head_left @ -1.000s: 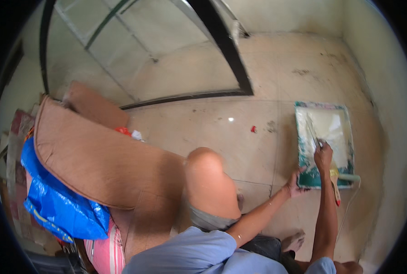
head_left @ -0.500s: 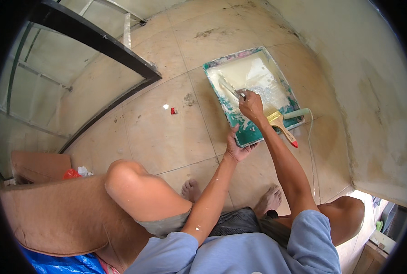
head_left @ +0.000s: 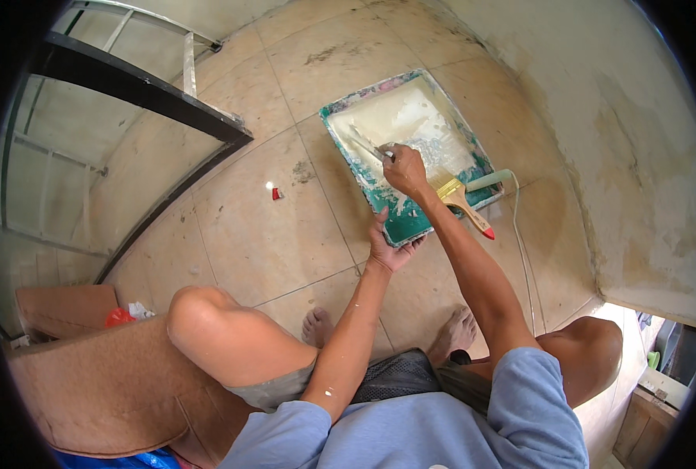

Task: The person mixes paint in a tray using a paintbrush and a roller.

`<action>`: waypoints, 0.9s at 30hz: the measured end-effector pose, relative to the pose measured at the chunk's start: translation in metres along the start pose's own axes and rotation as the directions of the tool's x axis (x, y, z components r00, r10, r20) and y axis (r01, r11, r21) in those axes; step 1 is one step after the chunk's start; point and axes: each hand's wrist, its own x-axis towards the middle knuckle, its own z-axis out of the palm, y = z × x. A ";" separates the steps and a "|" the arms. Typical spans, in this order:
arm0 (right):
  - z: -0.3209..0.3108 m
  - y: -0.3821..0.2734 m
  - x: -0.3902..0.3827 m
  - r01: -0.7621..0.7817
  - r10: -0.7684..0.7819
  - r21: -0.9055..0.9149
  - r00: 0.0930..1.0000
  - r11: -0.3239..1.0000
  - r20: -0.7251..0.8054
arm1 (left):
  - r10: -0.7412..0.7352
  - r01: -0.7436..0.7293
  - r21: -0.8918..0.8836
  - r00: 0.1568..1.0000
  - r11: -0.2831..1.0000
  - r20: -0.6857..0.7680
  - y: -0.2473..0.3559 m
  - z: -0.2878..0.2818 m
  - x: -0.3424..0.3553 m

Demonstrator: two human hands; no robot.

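A rectangular paint tray [head_left: 406,225], green under dried smears, lies tilted on the tiled floor ahead of me. Cream paint [head_left: 399,113] covers its far part. My left hand [head_left: 392,248] grips the near edge, thumb at the side and fingers partly hidden beneath. Over the paint, my right hand [head_left: 405,170] is closed round a thin, paint-coated tool [head_left: 369,144]; its far end reaches into the paint, and its exact kind is unclear. Beside my right wrist, a wide paintbrush [head_left: 465,205] with a red-tipped wooden handle rests across the tray's right rim.
A pale green roller-like cylinder [head_left: 488,180] sits on the tray's right rim, with a thin pale line trailing to the floor. A wall [head_left: 598,148] rises on the right. Black-framed glass [head_left: 153,90] and a ladder [head_left: 189,66] stand left. Brown board [head_left: 90,391] lies beside my left knee.
The whole view has shifted, so the tray and floor appear farther left. My right hand with the tool has moved slightly farther up over the tray; my left hand keeps its grip.
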 end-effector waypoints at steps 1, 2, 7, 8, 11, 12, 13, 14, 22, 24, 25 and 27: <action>-0.002 -0.001 0.000 -0.078 0.079 0.010 0.997 0.997 -0.013 | 0.002 -0.002 -0.002 1.000 1.000 -0.001 0.000 0.000 0.000; -0.002 -0.004 -0.001 -0.114 0.114 -0.009 0.993 0.993 -0.014 | 0.002 -0.002 -0.001 1.000 1.000 0.000 0.000 -0.001 0.000; 0.001 0.001 0.001 -0.048 0.050 -0.039 0.996 0.998 0.071 | -0.003 0.003 0.006 0.999 1.000 0.034 0.000 -0.002 0.003; 0.001 -0.002 0.001 -0.092 0.093 -0.029 0.995 0.995 0.047 | -0.007 0.007 0.008 0.999 1.000 0.032 0.002 -0.004 0.001; -0.002 -0.004 -0.002 -0.182 0.180 -0.058 0.983 0.982 -0.039 | -0.018 0.018 0.016 0.999 1.000 0.027 0.002 -0.006 0.000; -0.001 -0.002 -0.002 -0.149 0.147 -0.073 0.989 0.986 -0.024 | -0.021 0.021 0.010 1.000 1.000 0.017 0.001 -0.004 0.001; 0.001 0.000 -0.002 -0.116 0.116 -0.088 0.993 0.989 -0.009 | -0.025 0.025 0.005 1.000 1.000 0.007 0.001 -0.002 0.001; 0.002 -0.002 -0.003 -0.085 0.087 -0.103 0.996 0.991 0.011 | -0.029 0.029 -0.004 1.000 1.000 -0.006 0.001 -0.002 0.000; -0.011 -0.008 -0.006 -0.159 0.157 -0.081 0.987 0.984 -0.033 | 0.000 0.000 0.007 1.000 1.000 0.001 0.001 -0.004 -0.001; -0.007 -0.008 -0.006 -0.075 0.075 -0.085 0.997 0.993 -0.006 | 0.006 -0.006 0.010 1.000 1.000 -0.002 0.000 -0.001 -0.001; -0.011 -0.005 -0.006 -0.090 0.094 -0.083 0.995 0.993 0.044 | 0.005 -0.005 0.011 1.000 1.000 0.003 0.000 0.001 0.000; -0.015 -0.003 -0.004 -0.120 0.117 -0.070 0.992 0.990 -0.050 | -0.001 0.001 0.016 1.000 1.000 -0.004 0.002 -0.002 -0.001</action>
